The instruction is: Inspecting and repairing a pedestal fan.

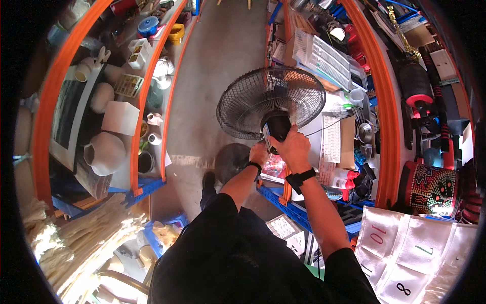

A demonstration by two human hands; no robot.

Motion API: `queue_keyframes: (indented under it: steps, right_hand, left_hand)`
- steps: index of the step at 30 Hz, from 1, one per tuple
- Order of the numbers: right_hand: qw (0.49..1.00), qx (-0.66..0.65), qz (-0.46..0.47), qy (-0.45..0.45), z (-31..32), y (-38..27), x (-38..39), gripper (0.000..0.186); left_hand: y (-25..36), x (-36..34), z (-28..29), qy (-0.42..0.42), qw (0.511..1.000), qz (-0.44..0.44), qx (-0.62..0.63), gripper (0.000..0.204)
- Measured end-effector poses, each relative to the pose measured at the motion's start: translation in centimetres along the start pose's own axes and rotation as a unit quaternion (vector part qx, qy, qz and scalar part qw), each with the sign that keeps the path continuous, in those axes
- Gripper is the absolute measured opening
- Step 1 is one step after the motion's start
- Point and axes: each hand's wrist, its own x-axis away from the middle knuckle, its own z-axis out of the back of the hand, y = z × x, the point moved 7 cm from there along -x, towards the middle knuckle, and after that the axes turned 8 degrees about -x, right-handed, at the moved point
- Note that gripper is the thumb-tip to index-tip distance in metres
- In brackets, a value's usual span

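A black pedestal fan (238, 104) with a round wire cage stands in the aisle in front of me, its head facing away. Its dark round base (232, 164) rests on the floor, partly covered by my left forearm. My right hand (293, 148) is closed around the rear motor housing (278, 126), thumb on the near side. Lower and just to the left, my left hand (259, 153) is closed at the fan's neck below the housing; its fingertips are mostly hidden. A thin dark cord runs right from near the fan head toward the shelf.
Orange-and-blue racks flank the aisle. Pale vases (105, 153) and a white box (120, 117) sit on the left rack. A white keyboard (332, 139) and clear plastic trays (324, 58) crowd the right one, near the cage. Dried pampas grass (96, 243) stands at lower left.
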Motion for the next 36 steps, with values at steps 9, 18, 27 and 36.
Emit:
queue_keyframes:
  steps: [9,18,27,36]
  right_hand:
    - [0.998,-0.044,0.003,-0.039,0.9,1.5,-0.6,0.086]
    - [0.997,-0.027,-0.004,-0.069,0.6,2.0,-3.0,0.083]
    - [0.994,-0.076,0.032,-0.075,-0.8,1.7,-2.8,0.072]
    - [0.989,-0.141,-0.035,-0.008,-0.4,4.8,1.5,0.067]
  left_hand:
    - [0.5,0.5,0.4,-0.011,0.998,0.043,0.038,0.059]
    - [1.3,-0.4,-0.3,-0.003,0.997,0.050,0.057,0.056]
    - [-2.4,-1.8,-4.9,0.003,0.999,0.032,0.033,0.043]
    - [0.6,0.8,-1.8,-0.027,0.995,0.030,0.092,0.031]
